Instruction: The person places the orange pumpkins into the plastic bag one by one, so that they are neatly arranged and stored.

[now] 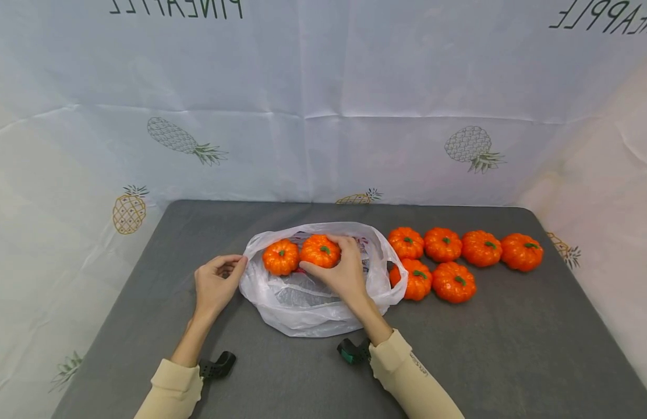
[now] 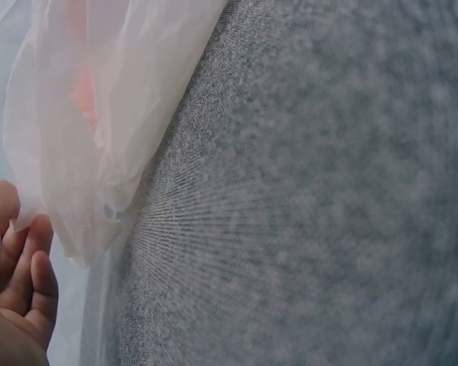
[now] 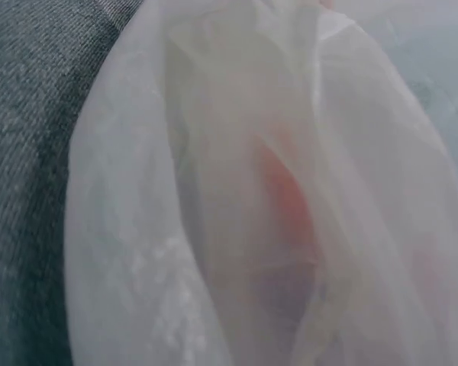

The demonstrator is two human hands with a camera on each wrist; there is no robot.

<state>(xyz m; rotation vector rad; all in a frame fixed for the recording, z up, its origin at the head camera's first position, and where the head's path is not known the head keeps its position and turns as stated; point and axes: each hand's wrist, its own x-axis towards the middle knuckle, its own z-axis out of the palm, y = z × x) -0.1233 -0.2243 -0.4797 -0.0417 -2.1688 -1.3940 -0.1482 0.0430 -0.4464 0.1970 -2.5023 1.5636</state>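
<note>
Watching remotely, I am seeing the left hand (image 1: 217,285) pinching the left rim of a white, translucent plastic bag (image 1: 302,320), while the right hand (image 1: 346,270) is gripping a round, ribbed orange pumpkin (image 1: 319,250) inside the bag's mouth, just right of a second orange pumpkin (image 1: 280,257). Six more orange pumpkins (image 1: 453,283) are lying to the bag's right, nearer the right hand.

We see a thin, crumpled white plastic bag (image 1: 313,320) lying open-mouthed on the table (image 1: 512,355). Within its mouth, 2 glossy, ribbed orange pumpkins sit side by side: the left pumpkin (image 1: 280,258) and the right pumpkin (image 1: 317,247), which we hold. 6 matching pumpkins (image 1: 453,285) lie rightward, 4 behind 2.
</note>
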